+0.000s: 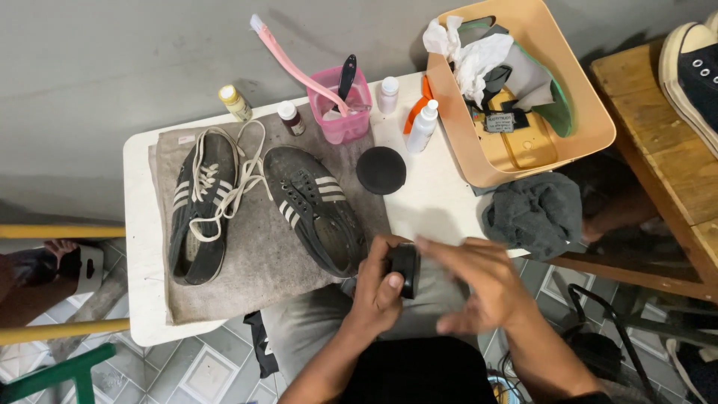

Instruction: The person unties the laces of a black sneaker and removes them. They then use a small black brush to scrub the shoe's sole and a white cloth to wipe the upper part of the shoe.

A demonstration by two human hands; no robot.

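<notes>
The left hand (380, 288) has its fingers clamped around a small black round tin (404, 269), held just off the near edge of the white surface (437, 198), above the lap. The right hand (479, 280) hovers beside the tin with fingers spread apart and blurred, touching its far side at most. The tin looks light, rigid and smooth, so it could slip; gripping around its rim seems the safest hold. Its flat black lid (381, 170) lies on the surface, well apart. 2 worn dark shoes (258, 209) with white stripes rest on a grey cloth (254, 262), one unlaced, the loose white lace (232, 176) draped between them.
</notes>
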